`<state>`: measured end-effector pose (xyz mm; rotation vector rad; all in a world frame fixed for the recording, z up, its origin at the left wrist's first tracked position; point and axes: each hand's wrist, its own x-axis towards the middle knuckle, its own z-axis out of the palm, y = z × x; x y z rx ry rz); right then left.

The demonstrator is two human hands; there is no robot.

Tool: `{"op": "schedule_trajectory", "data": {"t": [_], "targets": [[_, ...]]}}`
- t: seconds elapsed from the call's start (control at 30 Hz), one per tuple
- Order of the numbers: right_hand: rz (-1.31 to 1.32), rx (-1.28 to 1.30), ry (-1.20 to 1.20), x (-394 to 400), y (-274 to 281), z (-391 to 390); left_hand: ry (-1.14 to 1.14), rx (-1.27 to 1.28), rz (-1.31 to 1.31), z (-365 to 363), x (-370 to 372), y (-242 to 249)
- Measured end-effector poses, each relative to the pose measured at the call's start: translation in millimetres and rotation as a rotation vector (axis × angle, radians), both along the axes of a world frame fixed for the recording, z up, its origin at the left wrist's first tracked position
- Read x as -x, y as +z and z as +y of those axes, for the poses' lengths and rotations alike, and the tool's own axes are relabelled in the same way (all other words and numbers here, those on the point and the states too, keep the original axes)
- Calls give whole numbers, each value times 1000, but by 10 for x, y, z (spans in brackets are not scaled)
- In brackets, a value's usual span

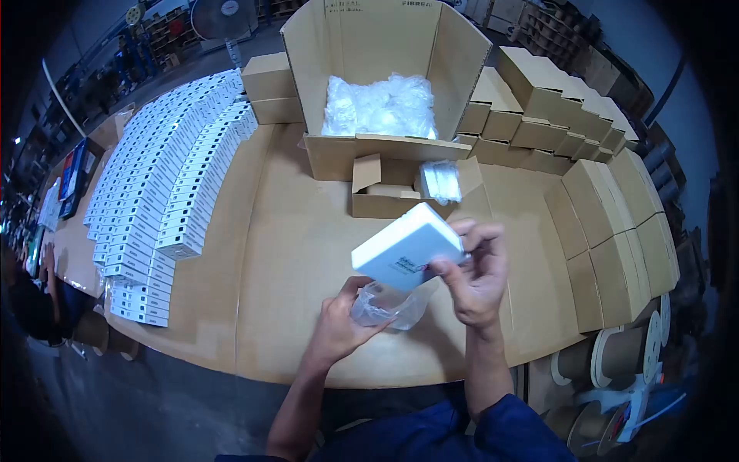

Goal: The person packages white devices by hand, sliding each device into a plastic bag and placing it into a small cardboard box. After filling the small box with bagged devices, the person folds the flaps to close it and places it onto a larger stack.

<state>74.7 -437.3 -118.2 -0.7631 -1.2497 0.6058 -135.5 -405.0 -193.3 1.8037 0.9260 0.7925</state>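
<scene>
My right hand (pixel 481 277) grips a white box (pixel 408 250) with small dark print by its right end, tilted above the table. Below it, my left hand (pixel 344 319) is closed on a clear plastic bag (pixel 396 306), whose mouth lies at the lower edge of the white box. Just beyond the hands stands an open small cardboard box (pixel 392 205) with a plastic-wrapped white item (pixel 441 182) in its right part. Behind that, a large open carton (pixel 331 158) holds a heap of clear plastic bags (pixel 381 106).
Stacked white boxes (pixel 165 173) fill the left side of the cardboard-covered table (pixel 292 231). Closed brown boxes (pixel 616 223) are piled at the right and back right. Cable spools (pixel 631 350) stand beyond the right edge. Another person (pixel 38 296) is at the far left.
</scene>
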Motion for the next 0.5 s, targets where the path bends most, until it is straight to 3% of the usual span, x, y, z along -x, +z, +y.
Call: {"op": "schedule_trajectory", "data": {"t": [0.27, 0.5], "targets": [[-21, 141, 106, -123, -173, 21, 10, 20, -78, 44, 83, -44], [-361, 166, 105, -218, -187, 44, -12, 119, -69, 33, 76, -101]]}}
